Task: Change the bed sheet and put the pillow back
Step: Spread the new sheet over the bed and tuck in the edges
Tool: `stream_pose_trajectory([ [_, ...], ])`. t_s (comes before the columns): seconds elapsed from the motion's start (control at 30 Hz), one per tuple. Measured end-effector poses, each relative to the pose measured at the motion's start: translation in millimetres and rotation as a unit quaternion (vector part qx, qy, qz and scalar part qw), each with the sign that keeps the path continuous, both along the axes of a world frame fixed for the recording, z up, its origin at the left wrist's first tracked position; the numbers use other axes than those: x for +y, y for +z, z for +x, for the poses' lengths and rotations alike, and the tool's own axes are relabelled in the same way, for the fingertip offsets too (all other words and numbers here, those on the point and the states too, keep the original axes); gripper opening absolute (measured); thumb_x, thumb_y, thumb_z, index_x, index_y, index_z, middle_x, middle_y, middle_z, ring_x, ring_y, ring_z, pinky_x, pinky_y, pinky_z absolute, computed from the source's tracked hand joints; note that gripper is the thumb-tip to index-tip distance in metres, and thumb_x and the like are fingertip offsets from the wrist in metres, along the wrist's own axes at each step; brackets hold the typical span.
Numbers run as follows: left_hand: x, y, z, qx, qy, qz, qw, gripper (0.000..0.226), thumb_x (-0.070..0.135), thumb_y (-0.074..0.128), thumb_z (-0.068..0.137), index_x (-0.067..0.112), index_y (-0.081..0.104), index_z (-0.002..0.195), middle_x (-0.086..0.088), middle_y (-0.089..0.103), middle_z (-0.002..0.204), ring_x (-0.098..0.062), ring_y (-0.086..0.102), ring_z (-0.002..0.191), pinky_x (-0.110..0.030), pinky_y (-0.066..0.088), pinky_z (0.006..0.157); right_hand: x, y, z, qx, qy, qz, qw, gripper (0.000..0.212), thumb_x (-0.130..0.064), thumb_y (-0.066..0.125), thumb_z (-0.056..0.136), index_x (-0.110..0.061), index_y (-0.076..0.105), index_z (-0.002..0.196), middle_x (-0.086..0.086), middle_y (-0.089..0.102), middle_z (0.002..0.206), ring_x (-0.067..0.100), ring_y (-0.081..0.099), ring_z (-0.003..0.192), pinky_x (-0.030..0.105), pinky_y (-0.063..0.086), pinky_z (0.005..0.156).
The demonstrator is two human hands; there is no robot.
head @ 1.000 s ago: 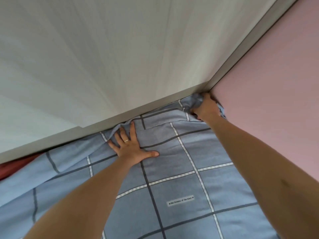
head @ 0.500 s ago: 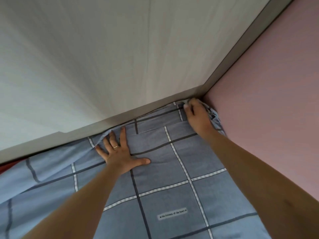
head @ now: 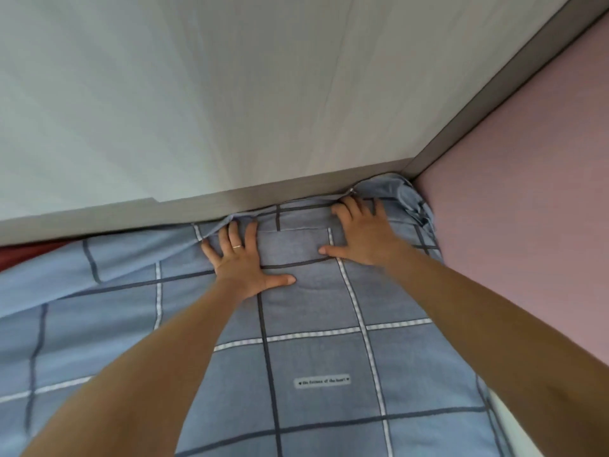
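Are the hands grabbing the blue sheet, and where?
Nothing is gripped. The left hand and the right hand lie flat, fingers spread, pressing the blue sheet near its far edge by the grey board.

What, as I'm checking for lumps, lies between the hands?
Only the blue checked sheet, lightly creased, between the left hand and the right hand; nothing rests on it. Head view.

Soft, even light all over, brightest on the pale board point(head: 164, 94) up top, with no glare and only faint shadow on the blue sheet point(head: 313, 308) along the left forearm point(head: 148, 374). The wide lens bows the board's lower edge and swells the right forearm point(head: 527, 341) at the corner. The print on the sheet's little label point(head: 322, 381) comes through fuzzy.
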State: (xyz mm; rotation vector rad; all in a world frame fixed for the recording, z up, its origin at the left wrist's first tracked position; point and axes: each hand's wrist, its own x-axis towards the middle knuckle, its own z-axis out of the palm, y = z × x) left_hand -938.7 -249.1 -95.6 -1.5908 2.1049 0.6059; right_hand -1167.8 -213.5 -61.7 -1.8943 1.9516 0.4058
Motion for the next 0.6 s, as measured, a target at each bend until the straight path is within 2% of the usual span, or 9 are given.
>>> stream_pose_trajectory([
  [0.1,-2.1,1.7,2.0,0.029,0.017,-0.052,0.998,0.113,0.089,0.042,0.064,0.025,0.002,0.148,-0.009,0.000,0.156,-0.029,0.001,0.144,-0.062,-0.001,0.110,-13.0,9.8,2.1,0.015,-0.029,0.048,0.998,0.108,-0.079,0.052,0.072,-0.022,0.008,0.152,0.004,0.009,0.159,0.026,0.012,0.145,0.054,0.010,0.114],
  [0.17,-4.3,3.4,4.4,0.038,0.014,-0.127,0.991,0.098,0.084,0.034,0.073,0.020,0.019,0.146,-0.008,0.020,0.151,-0.027,0.018,0.139,-0.057,0.008,0.111,-21.6,14.6,5.5,0.017,-0.030,0.060,0.998,0.109,-0.081,0.053,0.069,-0.023,0.012,0.152,0.004,0.012,0.158,0.026,0.015,0.144,0.052,0.013,0.115],
  [0.27,-11.6,-0.1,14.0,0.053,-0.017,-0.230,0.972,0.087,0.078,0.031,0.077,0.014,0.041,0.135,-0.007,0.047,0.134,-0.028,0.040,0.124,-0.049,0.024,0.104,-31.7,17.0,11.9,0.028,-0.023,0.098,0.995,0.107,-0.083,0.047,0.071,-0.022,0.015,0.152,0.007,0.017,0.158,0.027,0.017,0.144,0.047,0.015,0.115],
  [0.37,-21.4,0.4,16.8,0.047,-0.037,-0.212,0.975,0.076,0.073,0.032,0.081,0.015,0.052,0.126,-0.008,0.054,0.127,-0.028,0.045,0.119,-0.044,0.029,0.098,-37.3,15.9,16.1,0.032,-0.022,0.118,0.992,0.101,-0.084,0.040,0.075,-0.021,0.020,0.151,0.008,0.019,0.157,0.029,0.019,0.143,0.044,0.018,0.115],
  [0.5,-27.8,8.1,15.1,0.022,-0.093,-0.170,0.981,0.070,0.069,0.027,0.087,0.016,0.061,0.119,-0.009,0.055,0.125,-0.027,0.045,0.119,-0.041,0.029,0.100,-30.6,13.9,26.1,0.033,-0.034,0.104,0.993,0.094,-0.083,0.041,0.075,-0.026,0.028,0.149,0.011,0.018,0.154,0.030,0.016,0.142,0.050,0.015,0.115],
  [0.53,-26.9,10.2,18.1,0.039,-0.094,-0.161,0.982,0.069,0.069,0.028,0.088,0.016,0.062,0.117,-0.009,0.059,0.118,-0.027,0.049,0.115,-0.039,0.030,0.100,-29.0,15.5,24.8,0.026,-0.032,0.106,0.994,0.093,-0.084,0.042,0.074,-0.027,0.030,0.147,0.011,0.022,0.153,0.031,0.020,0.141,0.051,0.017,0.115],
  [0.6,-24.1,12.5,28.5,0.071,-0.079,-0.152,0.983,0.066,0.068,0.030,0.088,0.014,0.059,0.114,-0.007,0.064,0.091,-0.027,0.059,0.101,-0.037,0.033,0.099,-28.1,20.5,14.2,0.014,-0.038,0.110,0.993,0.095,-0.087,0.041,0.070,-0.028,0.036,0.143,0.009,0.034,0.149,0.031,0.033,0.136,0.053,0.023,0.112],
])
